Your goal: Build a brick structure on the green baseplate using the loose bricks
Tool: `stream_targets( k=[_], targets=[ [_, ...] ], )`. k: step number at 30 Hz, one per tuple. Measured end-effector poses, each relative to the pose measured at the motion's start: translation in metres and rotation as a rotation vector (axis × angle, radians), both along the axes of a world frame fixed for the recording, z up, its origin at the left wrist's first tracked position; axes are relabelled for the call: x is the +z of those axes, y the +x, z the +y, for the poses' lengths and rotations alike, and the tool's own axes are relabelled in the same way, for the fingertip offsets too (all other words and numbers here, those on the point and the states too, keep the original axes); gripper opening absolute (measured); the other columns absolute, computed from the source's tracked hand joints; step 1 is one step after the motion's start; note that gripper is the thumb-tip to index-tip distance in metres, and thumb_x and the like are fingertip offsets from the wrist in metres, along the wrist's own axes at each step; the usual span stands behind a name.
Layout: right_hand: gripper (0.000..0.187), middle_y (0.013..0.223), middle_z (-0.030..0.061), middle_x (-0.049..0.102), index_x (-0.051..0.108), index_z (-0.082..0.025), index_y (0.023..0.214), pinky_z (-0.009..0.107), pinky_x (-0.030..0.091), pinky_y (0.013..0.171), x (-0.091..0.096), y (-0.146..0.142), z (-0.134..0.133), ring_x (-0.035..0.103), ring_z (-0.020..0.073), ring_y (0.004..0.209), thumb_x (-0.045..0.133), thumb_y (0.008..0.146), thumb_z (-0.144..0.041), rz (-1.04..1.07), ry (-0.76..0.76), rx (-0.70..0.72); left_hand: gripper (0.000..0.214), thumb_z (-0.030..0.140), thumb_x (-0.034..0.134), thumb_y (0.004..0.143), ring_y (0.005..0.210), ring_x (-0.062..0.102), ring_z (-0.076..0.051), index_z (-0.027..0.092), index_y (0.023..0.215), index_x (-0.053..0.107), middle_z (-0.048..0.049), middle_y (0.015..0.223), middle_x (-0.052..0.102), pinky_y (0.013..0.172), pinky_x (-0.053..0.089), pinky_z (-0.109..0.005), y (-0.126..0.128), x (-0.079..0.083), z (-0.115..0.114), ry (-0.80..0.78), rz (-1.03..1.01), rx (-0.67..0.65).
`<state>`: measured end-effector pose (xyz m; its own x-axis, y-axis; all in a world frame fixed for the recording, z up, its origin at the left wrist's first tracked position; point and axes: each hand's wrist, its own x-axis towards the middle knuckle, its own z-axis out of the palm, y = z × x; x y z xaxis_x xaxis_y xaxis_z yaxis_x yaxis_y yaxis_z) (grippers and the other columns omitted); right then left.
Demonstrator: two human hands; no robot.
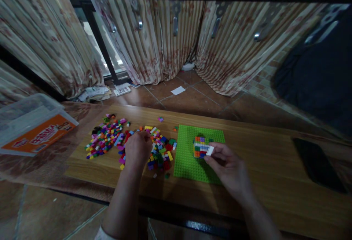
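Note:
Between the thumb and fingers of my right hand (229,166) is a white toy brick (210,151), held at the right edge of a block of coloured bricks (200,145). That block stands on a green baseplate (184,159). My left hand (138,148) hovers over or rests in a loose pile of building bricks (161,153) left of the baseplate. Its fingers are curled closed, and whatever they hold, if anything, is hidden.
Farther left lies a second brick pile (106,137). A clear plastic box (35,122) with an orange label stands at the table's left end. A dark flat object (319,164) lies at the right. Curtains (162,42) hang beyond the wooden table (255,152).

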<state>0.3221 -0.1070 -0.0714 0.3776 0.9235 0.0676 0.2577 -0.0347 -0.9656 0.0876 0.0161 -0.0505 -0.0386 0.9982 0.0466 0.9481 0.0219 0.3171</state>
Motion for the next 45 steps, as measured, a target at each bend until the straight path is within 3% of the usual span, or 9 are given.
stream_targets(
  k=[6, 10, 14, 17, 19, 27, 36, 41, 45],
  targets=[
    [0.029, 0.102, 0.0035, 0.065, 0.065, -0.031, 0.113, 0.036, 0.055, 0.076, 0.002, -0.005, -0.002, 0.065, 0.0189, 0.087, 0.064, 0.084, -0.035, -0.424, 0.07, 0.049, 0.024, 0.024, 0.05, 0.082, 0.088, 0.066, -0.025, 0.018, 0.087, 0.074, -0.0105, 0.089, 0.072, 0.076, 0.045, -0.031, 0.002, 0.0, 0.0, 0.076, -0.115, -0.007],
    [0.03, 0.12, 0.004, 0.056, 0.067, -0.035, 0.112, 0.042, 0.05, 0.089, 0.005, -0.005, 0.0, 0.057, 0.0229, 0.107, 0.067, 0.083, -0.039, -0.515, 0.188, 0.008, 0.023, 0.029, 0.053, 0.083, 0.073, 0.061, -0.017, 0.017, 0.085, 0.072, -0.0055, 0.082, 0.069, 0.07, 0.044, -0.026, 0.026, 0.002, -0.014, 0.079, -0.589, -0.091],
    [0.032, 0.138, 0.0017, 0.046, 0.065, -0.039, 0.113, 0.047, 0.044, 0.099, 0.003, -0.008, 0.002, 0.049, 0.0251, 0.122, 0.069, 0.082, -0.039, -0.446, 0.214, 0.034, 0.036, 0.046, 0.053, 0.084, 0.051, 0.045, -0.01, 0.015, 0.071, 0.065, 0.0021, 0.056, 0.052, 0.05, 0.034, -0.021, 0.059, 0.002, -0.039, -0.386, -1.152, -0.356],
    [0.032, 0.143, 0.0002, 0.042, 0.064, -0.04, 0.115, 0.048, 0.04, 0.103, 0.001, -0.011, 0.003, 0.041, 0.0252, 0.131, 0.068, 0.083, -0.037, -0.387, 0.236, 0.076, 0.041, 0.053, 0.056, 0.082, 0.046, 0.039, -0.008, 0.015, 0.068, 0.061, 0.0039, 0.051, 0.045, 0.047, 0.03, -0.021, 0.073, 0.003, -0.051, -0.676, -1.339, -0.404],
    [0.032, 0.144, 0.0002, 0.042, 0.063, -0.041, 0.117, 0.048, 0.039, 0.104, 0.0, -0.011, 0.003, 0.041, 0.0247, 0.132, 0.066, 0.085, -0.036, -0.371, 0.241, 0.098, 0.04, 0.053, 0.059, 0.08, 0.046, 0.039, -0.007, 0.014, 0.071, 0.062, 0.004, 0.051, 0.045, 0.047, 0.03, -0.021, 0.076, 0.003, -0.053, -0.759, -1.406, -0.403],
    [0.038, 0.14, 0.0058, 0.044, 0.061, -0.033, 0.12, 0.049, 0.041, 0.103, 0.001, -0.006, 0.002, 0.043, 0.0263, 0.128, 0.068, 0.083, -0.036, -0.603, 0.229, 0.145, 0.04, 0.051, 0.06, 0.08, 0.047, 0.037, -0.007, 0.013, 0.068, 0.06, 0.0047, 0.052, 0.044, 0.046, 0.027, -0.021, 0.077, -0.006, -0.051, -0.673, -1.243, -0.402],
    [0.026, 0.134, 0.0067, 0.05, 0.064, -0.03, 0.11, 0.049, 0.043, 0.1, 0.004, -0.001, 0.004, 0.046, 0.027, 0.124, 0.064, 0.085, -0.037, -0.59, 0.158, 0.133, 0.038, 0.044, 0.053, 0.084, 0.046, 0.036, -0.008, 0.015, 0.062, 0.057, 0.0059, 0.046, 0.04, 0.047, 0.026, -0.022, 0.085, -0.009, -0.052, -0.54, -1.11, -0.443],
    [0.027, 0.138, 0.0072, 0.047, 0.066, -0.028, 0.109, 0.051, 0.041, 0.102, -0.004, 0.001, 0.01, 0.042, 0.0289, 0.127, 0.065, 0.083, -0.037, -0.616, 0.124, 0.09, 0.033, 0.04, 0.052, 0.086, 0.049, 0.041, -0.009, 0.016, 0.065, 0.061, 0.004, 0.052, 0.048, 0.049, 0.029, -0.022, 0.08, -0.013, -0.048, -0.393, -0.997, -0.382],
    [0.027, 0.14, 0.008, 0.045, 0.068, -0.028, 0.108, 0.054, 0.039, 0.102, -0.01, 0.001, 0.013, 0.04, 0.0309, 0.129, 0.065, 0.083, -0.039, -0.644, 0.092, 0.086, 0.027, 0.035, 0.051, 0.086, 0.057, 0.05, -0.012, 0.018, 0.078, 0.07, 0.0017, 0.063, 0.06, 0.055, 0.036, -0.023, 0.08, -0.014, -0.05, -0.393, -0.996, -0.42]
  ],
)
